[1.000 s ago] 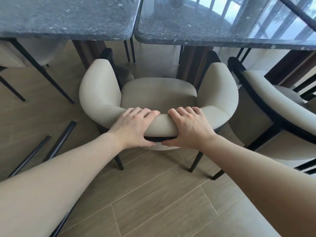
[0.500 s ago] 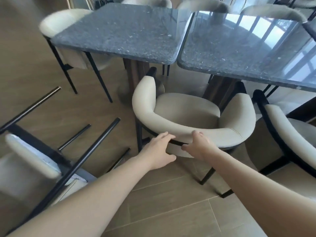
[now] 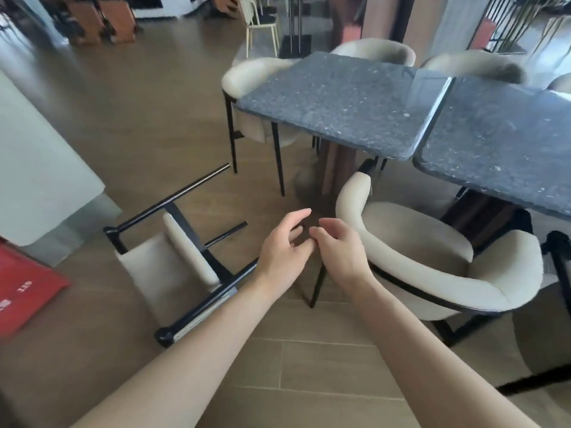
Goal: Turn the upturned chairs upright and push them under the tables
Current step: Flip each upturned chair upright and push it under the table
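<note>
With both grips empty and half-curled, fingers loose, my left hand [image 3: 282, 251] and right hand [image 3: 340, 253] hang side by side, almost touching, over the floor. Nothing held.

Next target: the overturned chair [image 3: 173, 267], just left of and below my left grip. Lying tipped on the wood floor [image 3: 148, 118], black metal legs [image 3: 168, 199] sticking up and away from me, beige pad facing roughly up-left. One leg runs right under my left forearm.

Handling guess: steel frame stiff, moderately heavy, padding soft and no good for a hold. I'd take the frame rail nearest my left grip plus a leg or the backrest edge further left, then roll it onto its feet. Smooth tube may slip, so wrap fully.

Right of my right grip: the upright armchair [image 3: 432, 267], seat partly under the speckled stone surface [image 3: 340, 100]. Looks parked.

In the way: that armchair's rear legs sit close to the swing path. A red mat [image 3: 21, 291] lies far left, a pale counter block [image 3: 37, 168] beyond it. More chairs on the far side of the surface, well clear.
</note>
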The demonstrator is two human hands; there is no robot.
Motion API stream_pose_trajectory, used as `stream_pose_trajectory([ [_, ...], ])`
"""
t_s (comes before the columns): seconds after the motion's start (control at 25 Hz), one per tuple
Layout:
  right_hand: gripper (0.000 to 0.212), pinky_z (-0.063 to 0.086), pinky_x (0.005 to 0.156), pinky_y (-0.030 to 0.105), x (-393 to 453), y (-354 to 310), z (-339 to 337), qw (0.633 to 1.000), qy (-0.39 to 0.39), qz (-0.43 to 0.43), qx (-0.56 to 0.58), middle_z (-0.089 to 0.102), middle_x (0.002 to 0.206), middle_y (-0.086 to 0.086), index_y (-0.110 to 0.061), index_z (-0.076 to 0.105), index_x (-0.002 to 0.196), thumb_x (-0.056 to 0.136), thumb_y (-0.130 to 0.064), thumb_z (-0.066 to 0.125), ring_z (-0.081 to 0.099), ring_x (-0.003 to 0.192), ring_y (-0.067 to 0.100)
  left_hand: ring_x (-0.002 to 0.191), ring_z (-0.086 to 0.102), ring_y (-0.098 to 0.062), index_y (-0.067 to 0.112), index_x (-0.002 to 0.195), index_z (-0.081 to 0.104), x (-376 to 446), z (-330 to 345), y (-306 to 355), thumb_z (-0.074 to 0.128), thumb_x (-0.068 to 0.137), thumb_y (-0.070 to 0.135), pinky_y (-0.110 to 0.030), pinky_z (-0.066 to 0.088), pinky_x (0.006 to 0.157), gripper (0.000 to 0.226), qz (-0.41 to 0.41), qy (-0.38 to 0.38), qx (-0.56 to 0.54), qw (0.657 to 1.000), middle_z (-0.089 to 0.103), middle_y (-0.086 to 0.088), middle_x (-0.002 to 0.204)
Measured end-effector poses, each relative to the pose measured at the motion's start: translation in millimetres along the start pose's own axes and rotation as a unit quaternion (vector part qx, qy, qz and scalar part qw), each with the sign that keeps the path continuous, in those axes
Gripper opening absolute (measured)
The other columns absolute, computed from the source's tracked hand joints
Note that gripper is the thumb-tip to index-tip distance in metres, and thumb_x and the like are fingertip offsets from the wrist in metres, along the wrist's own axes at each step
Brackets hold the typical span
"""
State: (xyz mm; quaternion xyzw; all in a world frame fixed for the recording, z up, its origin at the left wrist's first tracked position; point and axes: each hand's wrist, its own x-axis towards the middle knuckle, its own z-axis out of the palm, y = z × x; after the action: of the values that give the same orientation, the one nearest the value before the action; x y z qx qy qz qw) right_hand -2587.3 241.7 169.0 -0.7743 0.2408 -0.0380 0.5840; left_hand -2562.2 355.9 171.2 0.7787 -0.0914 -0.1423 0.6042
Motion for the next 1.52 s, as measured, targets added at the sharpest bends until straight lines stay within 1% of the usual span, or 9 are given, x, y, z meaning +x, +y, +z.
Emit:
stream_pose_trajectory([
  [0.08,0.04,0.043,0.098,0.024,-22.7,-23.1,26.1,1.0,-0.012,-0.02,0.014,0.064,0.13,-0.003,-0.017,0.06,0.133,0.094,-0.028,0.059,0.058,0.115,0.008,0.13,0.053,-0.004,0.049,0.118,0.056,-21.0,-37.5,4.0,0.055,0.094,0.005,-0.023,0.045,0.105,0.051,-0.005,0.027,-0.026,0.999,0.053,0.038,0.118],
  [0.24,0.034,0.039,0.082,0.012,-77.5,-45.4,72.7,0.998,-0.004,-0.019,0.061,0.065,0.124,-0.012,-0.023,0.062,0.128,0.094,-0.028,0.057,0.057,0.114,0.004,0.125,0.054,0.006,0.048,0.119,0.059,-70.1,-98.2,-2.7,0.045,0.093,-0.002,-0.012,0.049,0.09,0.058,-0.03,0.064,-0.078,0.994,0.056,0.035,0.125],
  [0.4,0.031,0.047,0.098,0.029,-137.5,-64.5,139.9,0.995,0.002,-0.002,0.097,0.068,0.12,-0.006,-0.021,0.065,0.124,0.095,-0.025,0.055,0.06,0.116,0.012,0.122,0.056,0.006,0.034,0.131,0.062,-119.2,-173.5,-23.9,0.051,0.1,0.009,-0.028,0.046,0.107,0.041,-0.054,0.112,-0.12,0.985,0.06,0.019,0.134],
  [0.56,0.027,0.05,0.103,0.042,-186.1,-84.4,216.4,0.987,-0.009,0.029,0.161,0.07,0.114,-0.005,-0.019,0.068,0.118,0.095,-0.02,0.054,0.064,0.111,0.013,0.126,0.057,-0.005,0.033,0.126,0.064,-163.3,-249.0,-35.9,0.049,0.101,0.016,-0.029,0.047,0.104,0.033,-0.068,0.15,-0.132,0.978,0.063,0.017,0.129],
  [0.72,0.025,0.053,0.097,0.038,-219.7,-104.4,293.0,0.98,-0.044,0.031,0.191,0.071,0.107,-0.004,-0.017,0.068,0.115,0.095,-0.019,0.054,0.066,0.106,0.013,0.122,0.059,-0.006,0.033,0.121,0.063,-195.1,-318.0,-47.7,0.047,0.104,0.022,-0.028,0.047,0.101,0.027,-0.088,0.18,-0.146,0.969,0.063,0.022,0.115],
  [0.84,0.025,0.052,0.094,0.036,-228.6,-102.2,334.4,0.981,-0.057,0.04,0.18,0.071,0.108,-0.003,-0.017,0.068,0.114,0.094,-0.019,0.053,0.066,0.106,0.013,0.12,0.061,-0.004,0.036,0.116,0.066,-201.2,-352.8,-67.5,0.049,0.103,0.025,-0.029,0.047,0.102,0.024,-0.113,0.182,-0.143,0.966,0.064,0.021,0.116],
  [1.12,0.019,0.054,0.09,0.034,-181.1,-97.4,403.1,0.976,-0.024,0.094,0.195,0.071,0.096,-0.009,-0.02,0.07,0.104,0.093,-0.022,0.055,0.067,0.101,0.012,0.116,0.066,-0.004,0.035,0.113,0.07,-154.9,-415.0,-110.1,0.051,0.101,0.026,-0.029,0.05,0.097,0.024,-0.15,0.148,-0.15,0.966,0.065,0.014,0.129],
  [1.36,0.013,0.054,0.091,0.042,-100.5,-126.4,477.4,0.967,0.015,0.109,0.23,0.071,0.084,-0.006,-0.023,0.068,0.083,0.09,-0.021,0.058,0.071,0.098,0.022,0.11,0.071,-0.008,0.031,0.108,0.073,-55.7,-491.5,-110.7,0.06,0.085,0.033,-0.031,0.053,0.097,0.026,-0.163,0.102,-0.152,0.969,0.072,0.01,0.123],
  [1.52,0.016,0.053,0.094,0.045,-54.5,-151.8,530.0,0.965,0.029,0.105,0.238,0.076,0.091,0.002,-0.025,0.066,0.074,0.086,-0.022,0.056,0.07,0.097,0.025,0.106,0.072,-0.006,0.03,0.111,0.072,10.2,-551.7,-113.9,0.059,0.096,0.023,-0.032,0.052,0.097,0.021,-0.151,0.075,-0.125,0.978,0.075,0.012,0.117],
])
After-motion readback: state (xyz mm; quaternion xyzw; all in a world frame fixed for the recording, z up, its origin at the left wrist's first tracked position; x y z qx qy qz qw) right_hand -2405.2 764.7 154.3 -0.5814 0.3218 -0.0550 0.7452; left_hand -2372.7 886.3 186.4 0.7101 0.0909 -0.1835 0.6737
